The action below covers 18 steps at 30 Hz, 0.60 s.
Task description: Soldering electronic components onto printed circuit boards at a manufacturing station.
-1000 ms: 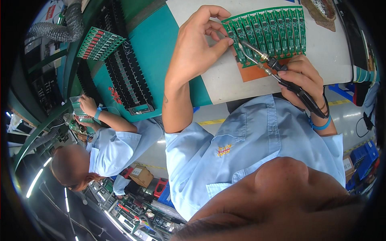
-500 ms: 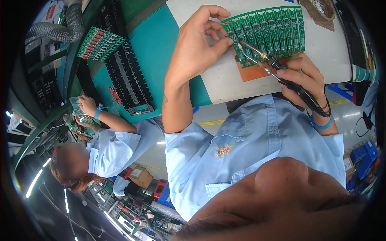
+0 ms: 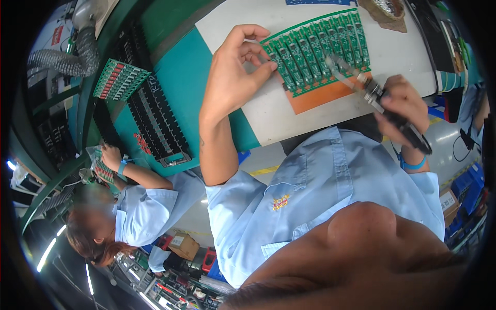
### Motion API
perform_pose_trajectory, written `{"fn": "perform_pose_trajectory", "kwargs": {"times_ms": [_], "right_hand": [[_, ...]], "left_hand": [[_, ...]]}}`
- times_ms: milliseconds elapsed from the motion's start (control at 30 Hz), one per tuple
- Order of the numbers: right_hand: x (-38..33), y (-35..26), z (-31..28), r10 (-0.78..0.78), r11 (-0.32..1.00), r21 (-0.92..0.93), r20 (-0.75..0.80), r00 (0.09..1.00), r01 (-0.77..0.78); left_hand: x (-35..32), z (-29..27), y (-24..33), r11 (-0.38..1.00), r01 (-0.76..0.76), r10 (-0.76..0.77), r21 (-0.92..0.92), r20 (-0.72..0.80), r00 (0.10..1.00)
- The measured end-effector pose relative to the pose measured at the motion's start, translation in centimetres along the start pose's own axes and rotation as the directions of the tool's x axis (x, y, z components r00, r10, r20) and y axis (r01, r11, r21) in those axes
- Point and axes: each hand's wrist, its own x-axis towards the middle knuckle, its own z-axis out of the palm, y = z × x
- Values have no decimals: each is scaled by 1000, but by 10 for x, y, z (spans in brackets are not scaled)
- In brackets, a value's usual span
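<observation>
A green panel of several narrow circuit boards [image 3: 315,49] lies on an orange mat [image 3: 323,98] on the white work surface [image 3: 398,51]. My left hand [image 3: 232,77] rests at the panel's left end, its fingertips pinching the edge. My right hand [image 3: 405,103] grips a soldering iron [image 3: 374,95] by its black handle. The metal tip is blurred and points up-left over the panel's lower right part. A blue band circles my right wrist.
Black slotted racks [image 3: 155,124] and a green board panel [image 3: 119,77] sit on the teal bench at left. A co-worker in a light blue shirt [image 3: 144,206] handles boards there. A ribbed duct hose [image 3: 67,57] hangs top left. Blue crates [image 3: 467,191] stand at right.
My right hand and the soldering iron have shifted a little to the right, drawing the tip away from the panel's middle. My left hand stays on the panel's edge.
</observation>
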Motion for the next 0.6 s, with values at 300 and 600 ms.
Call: {"fn": "perform_pose_trajectory", "kwargs": {"times_ms": [300, 600], "right_hand": [[-10, 42, -20, 408, 815, -171, -511, 757, -554], [-2, -5, 24, 37, 999, 15, 73, 997, -38]], "left_hand": [[10, 1, -3, 991, 47, -40, -124, 58, 998], [8, 4, 6, 875, 271, -259, -402, 85, 962]]}}
